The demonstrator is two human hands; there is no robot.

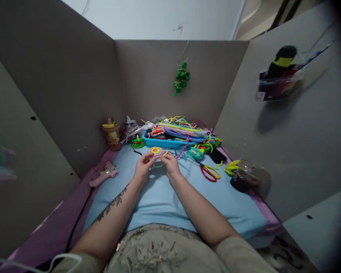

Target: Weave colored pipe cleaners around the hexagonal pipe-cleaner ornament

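Note:
A round piece coiled from pink, yellow and pale fuzzy pipe cleaners (155,151) is held up over the blue cloth. My left hand (143,166) pinches its lower left edge. On the other side, my right hand (171,164) has its fingers closed at the lower right edge, by a pale yellow strand. A light strand curves below the piece between both hands. Scissors (211,172) with one red and one yellow handle lie right of my right hand. A teal fuzzy piece (195,152) sits just beyond them.
Behind my hands, a blue tray (170,143) bears many pipe cleaners (184,129). A pink glue gun (105,175) with a black cord lies left. A cup (111,134) stands behind it. Yellow pieces (232,167) and a dark-based jar (244,178) are right. Grey panels enclose three sides.

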